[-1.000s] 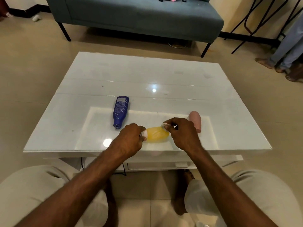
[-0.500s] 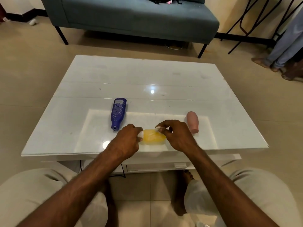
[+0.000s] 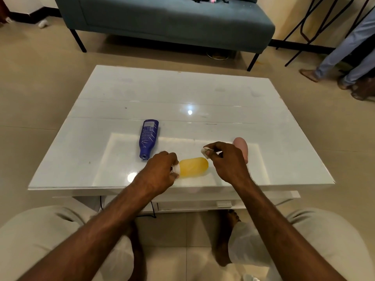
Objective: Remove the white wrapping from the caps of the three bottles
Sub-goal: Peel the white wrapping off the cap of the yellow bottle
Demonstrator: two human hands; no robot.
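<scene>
A yellow bottle [image 3: 193, 166] lies on its side near the front edge of the white table [image 3: 182, 94]. My left hand [image 3: 160, 173] grips its cap end, where white wrapping [image 3: 176, 168] shows between the fingers. My right hand [image 3: 226, 162] is lifted just off the bottle's other end and pinches a small white wad of wrapping [image 3: 205, 150]. A blue bottle [image 3: 148, 137] lies to the left with its bare neck toward me. A pink bottle [image 3: 241, 147] lies to the right, partly behind my right hand; its cap is hidden.
A grey-blue sofa [image 3: 166, 21] stands beyond the table. A person's legs [image 3: 345, 57] and black metal chair legs [image 3: 308, 25] are at the far right. My knees sit below the table's front edge.
My right hand has pulled away from the yellow bottle's far end toward the upper right with the white wad pinched in it. My left hand stays on the cap end.
</scene>
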